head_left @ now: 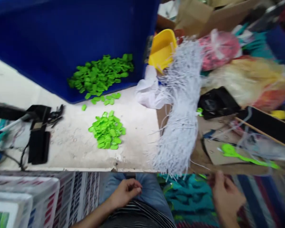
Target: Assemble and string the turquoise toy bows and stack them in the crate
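Note:
My left hand (pixel 127 192) is above my lap, in front of the table edge, fingers curled in and the thumb close to them. Nothing shows in it. Lower right, my right hand (pixel 228 194) is by the table's front edge, beside teal and green pieces (pixel 192 196) below. Motion smears its fingers, so any hold is unclear. A pile of small bright green plastic pieces (pixel 108 130) lies on the white table (pixel 71 142). More green pieces (pixel 102 74) are heaped in the tilted blue bin (pixel 61 41). A thick bundle of white strings (pixel 182 120) reaches the table edge between my hands.
A yellow scoop (pixel 162 50) and crumpled white plastic (pixel 150 90) stand behind. To the right lie a black pouch (pixel 217 102), a black board (pixel 268 125), a green strap (pixel 244 155) and filled plastic bags (pixel 251 80). White crates (pixel 45 190) stand lower left.

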`<state>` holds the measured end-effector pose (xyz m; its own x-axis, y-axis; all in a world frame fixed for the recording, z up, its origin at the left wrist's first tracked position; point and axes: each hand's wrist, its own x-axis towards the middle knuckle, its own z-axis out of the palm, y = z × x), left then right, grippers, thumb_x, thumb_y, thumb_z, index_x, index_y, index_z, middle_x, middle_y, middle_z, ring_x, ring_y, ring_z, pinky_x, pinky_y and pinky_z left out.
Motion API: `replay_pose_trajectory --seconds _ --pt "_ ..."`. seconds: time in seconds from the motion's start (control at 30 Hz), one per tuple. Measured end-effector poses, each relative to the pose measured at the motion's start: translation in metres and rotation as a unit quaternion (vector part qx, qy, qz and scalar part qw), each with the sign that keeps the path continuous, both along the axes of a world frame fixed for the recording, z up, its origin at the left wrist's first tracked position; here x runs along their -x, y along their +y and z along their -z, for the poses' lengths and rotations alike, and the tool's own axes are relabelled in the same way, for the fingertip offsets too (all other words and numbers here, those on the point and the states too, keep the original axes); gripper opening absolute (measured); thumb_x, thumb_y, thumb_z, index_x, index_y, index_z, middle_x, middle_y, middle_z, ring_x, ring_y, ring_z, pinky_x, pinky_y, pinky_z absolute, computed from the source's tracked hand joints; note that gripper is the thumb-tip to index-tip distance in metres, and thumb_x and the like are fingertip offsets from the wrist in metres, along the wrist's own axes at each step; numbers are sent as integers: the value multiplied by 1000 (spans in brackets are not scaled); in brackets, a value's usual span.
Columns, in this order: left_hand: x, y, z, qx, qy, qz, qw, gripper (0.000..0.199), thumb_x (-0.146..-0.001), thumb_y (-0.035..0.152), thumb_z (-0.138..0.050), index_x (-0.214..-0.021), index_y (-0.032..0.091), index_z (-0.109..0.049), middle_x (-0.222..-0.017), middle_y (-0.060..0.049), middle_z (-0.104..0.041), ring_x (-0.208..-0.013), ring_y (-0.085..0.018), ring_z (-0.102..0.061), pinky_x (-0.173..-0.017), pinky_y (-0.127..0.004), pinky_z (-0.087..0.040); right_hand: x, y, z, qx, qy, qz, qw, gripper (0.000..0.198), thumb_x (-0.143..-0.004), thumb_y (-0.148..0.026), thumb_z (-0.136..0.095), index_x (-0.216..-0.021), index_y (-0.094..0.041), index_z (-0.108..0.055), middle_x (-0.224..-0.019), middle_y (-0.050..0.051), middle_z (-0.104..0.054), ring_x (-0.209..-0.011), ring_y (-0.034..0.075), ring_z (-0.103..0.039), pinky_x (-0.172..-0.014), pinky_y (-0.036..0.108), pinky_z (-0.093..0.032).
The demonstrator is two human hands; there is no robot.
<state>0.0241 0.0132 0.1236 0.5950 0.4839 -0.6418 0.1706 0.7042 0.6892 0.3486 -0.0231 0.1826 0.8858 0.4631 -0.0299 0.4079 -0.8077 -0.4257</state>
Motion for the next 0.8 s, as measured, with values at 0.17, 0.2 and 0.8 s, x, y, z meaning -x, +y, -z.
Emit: replay_pose_trajectory --seconds 0.17,0.2,0.8 --pt "26 -26 56 -47 23 -118 992 38 -69 53 -66 -82 17 -68 -74 -5 -67 -68 -17 -58 -66 -27 -42 44 -40 86 -14 112 -103 988 60 -68 -77 -40 -52 -23 -58 -48 10 -61 -50 28 -61 -54 40 -49" --pt "32 -30 66 -59 37 -150 986 39 -68 53 -66 -81 17 -68 -73 -5 -67 -68 -17 -58 -64 -27 -42 52 -47 102 -25 140 -121 982 63 -66 -80 -41 -53 -21 -60 -49 10 -61 -48 26 -60 -51 38 -49" --pt "129 -194 168 -75 244 -549 796 42 -51 53 -67 -66 14 -62 -60 -4 -61 -56 -16 -56 -50 -23 -38 174 -106 170 -132 208 -554 795 39 -80 -56 -48 -74 -25 -69 -75 7 -72 -68 27 -67 -65 39 -54"
